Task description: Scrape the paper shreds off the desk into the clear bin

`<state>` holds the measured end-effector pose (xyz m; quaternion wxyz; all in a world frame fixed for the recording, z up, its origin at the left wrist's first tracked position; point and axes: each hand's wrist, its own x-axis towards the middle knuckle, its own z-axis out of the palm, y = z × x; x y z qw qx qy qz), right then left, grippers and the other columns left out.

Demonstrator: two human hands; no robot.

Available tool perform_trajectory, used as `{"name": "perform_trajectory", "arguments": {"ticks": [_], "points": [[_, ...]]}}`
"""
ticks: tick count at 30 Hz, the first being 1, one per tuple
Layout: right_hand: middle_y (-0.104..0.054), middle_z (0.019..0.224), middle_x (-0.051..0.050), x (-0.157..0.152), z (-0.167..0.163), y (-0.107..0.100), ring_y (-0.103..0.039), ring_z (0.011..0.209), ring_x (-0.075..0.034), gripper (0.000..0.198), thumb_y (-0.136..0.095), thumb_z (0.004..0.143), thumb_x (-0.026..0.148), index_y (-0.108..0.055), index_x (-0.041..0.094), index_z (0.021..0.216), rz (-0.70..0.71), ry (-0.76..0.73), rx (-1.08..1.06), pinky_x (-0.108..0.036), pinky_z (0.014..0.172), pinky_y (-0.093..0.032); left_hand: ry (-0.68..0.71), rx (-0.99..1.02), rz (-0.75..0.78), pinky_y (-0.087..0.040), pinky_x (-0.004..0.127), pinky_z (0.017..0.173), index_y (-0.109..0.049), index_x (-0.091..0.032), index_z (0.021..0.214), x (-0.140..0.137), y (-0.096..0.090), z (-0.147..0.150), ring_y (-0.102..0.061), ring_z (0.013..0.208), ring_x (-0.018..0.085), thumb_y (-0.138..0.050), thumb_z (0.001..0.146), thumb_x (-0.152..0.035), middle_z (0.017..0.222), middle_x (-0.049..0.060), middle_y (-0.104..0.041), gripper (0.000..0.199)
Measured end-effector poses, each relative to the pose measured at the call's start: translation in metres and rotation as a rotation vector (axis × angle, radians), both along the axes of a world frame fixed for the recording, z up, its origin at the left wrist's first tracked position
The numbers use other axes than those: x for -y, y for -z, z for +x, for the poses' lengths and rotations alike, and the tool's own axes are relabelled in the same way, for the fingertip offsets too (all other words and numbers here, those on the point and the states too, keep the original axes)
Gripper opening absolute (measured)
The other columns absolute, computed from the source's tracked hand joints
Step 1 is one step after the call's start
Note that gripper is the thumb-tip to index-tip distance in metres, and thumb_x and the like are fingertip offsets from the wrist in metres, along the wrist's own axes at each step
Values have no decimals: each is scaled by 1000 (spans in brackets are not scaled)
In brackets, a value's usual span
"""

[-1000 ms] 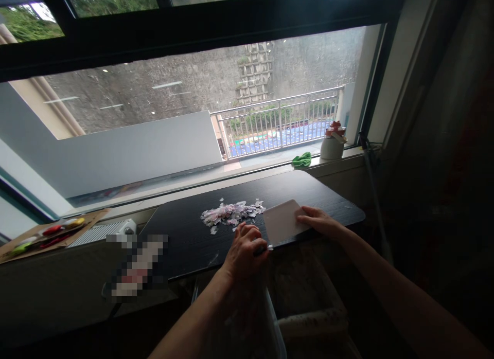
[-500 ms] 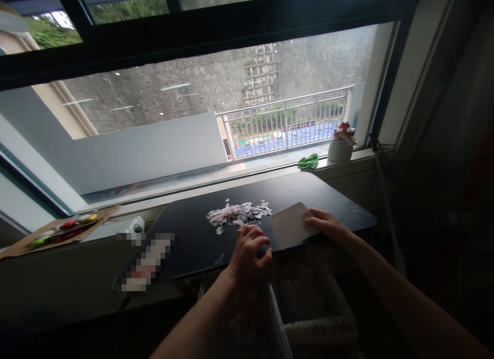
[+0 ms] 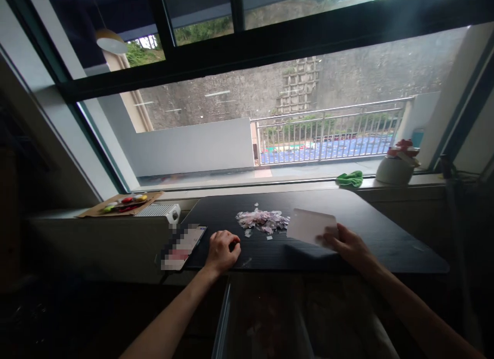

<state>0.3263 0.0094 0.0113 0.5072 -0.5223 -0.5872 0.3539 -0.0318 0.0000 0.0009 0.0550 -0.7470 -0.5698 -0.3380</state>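
A pile of small torn paper-like flakes (image 3: 263, 220), whitish with pink and grey, lies on the black tabletop (image 3: 347, 210). My right hand (image 3: 347, 243) grips the edge of a flat, white, round-cornered plastic scraper (image 3: 311, 225), thumb on top and fingers behind it. The scraper is tilted up just right of the pile, its shadow falling on the table. Near the front edge, my left hand (image 3: 223, 252) rests with curled fingers, left of and below the pile. Nothing shows in the gap by its thumb; the palm is hidden.
A partly pixelated phone-like slab (image 3: 193, 238) lies at the table's left end. On the sill are a green cloth (image 3: 349, 179) and a white jug (image 3: 394, 168). A brown board (image 3: 90, 210) with colourful items sits left, beside a white ridged device (image 3: 158, 212). A clear-walled bin (image 3: 262, 318) stands below.
My left hand has moved left, away from the pile, and rests on the table. The right hand has lifted and tilted the scraper. The camera view has turned left.
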Motion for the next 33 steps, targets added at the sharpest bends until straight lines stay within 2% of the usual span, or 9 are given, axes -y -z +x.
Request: {"name": "perform_trajectory", "arguments": {"ticks": [4, 8, 12, 18, 24, 30, 33], "points": [[-76, 88, -10, -14, -46, -11, -70, 82, -25, 27, -63, 72, 41, -56, 21, 90, 81, -60, 34, -40, 78, -54, -41, -22, 58, -37, 50, 98, -64, -22, 73, 4, 1, 8, -58, 89, 23, -56, 74, -20, 77, 2, -64, 9], [-76, 88, -7, -31, -90, -16, -69, 79, -21, 18, -57, 78, 34, -55, 22, 93, 112, -205, 82, -38, 75, -54, -56, -37, 71, -34, 52, 102, -63, -22, 74, 6, -1, 8, -57, 91, 23, -55, 74, -19, 77, 3, -63, 9], [-76, 87, -5, -37, -116, -25, -69, 78, -21, 13, -53, 80, 25, -56, 24, 92, 118, -235, 201, -37, 72, -53, -59, -41, 65, -33, 53, 102, -64, -20, 75, 7, 0, 9, -56, 91, 24, -55, 75, -19, 79, 4, -63, 9], [-75, 80, -2, -26, -107, -37, -67, 75, -22, 14, -53, 77, 23, -57, 26, 90, 112, -182, 347, -37, 71, -50, -60, -52, 48, -32, 52, 104, -63, -20, 76, 7, 0, 10, -56, 92, 24, -54, 75, -18, 78, 4, -63, 9], [-75, 82, -3, -23, -109, -36, -67, 77, -21, 15, -53, 77, 23, -58, 25, 91, 118, -214, 333, -34, 69, -48, -63, -60, 36, -32, 51, 104, -63, -20, 77, 7, 1, 10, -56, 93, 24, -55, 75, -19, 80, 4, -63, 9], [-75, 82, -3, -10, -114, -53, -66, 75, -22, 15, -54, 76, 25, -60, 24, 90, 160, -24, 577, -33, 66, -45, -69, -63, 46, -32, 49, 104, -63, -21, 74, 6, 2, 9, -55, 91, 22, -55, 75, -19, 79, 3, -62, 8], [-75, 81, -2, -8, -118, -56, -67, 74, -19, 18, -49, 78, 21, -59, 24, 92, 207, -85, 566, -31, 67, -46, -67, -63, 58, -32, 49, 104, -63, -21, 74, 6, 2, 9, -56, 90, 22, -55, 74, -18, 78, 3, -62, 8]]}}
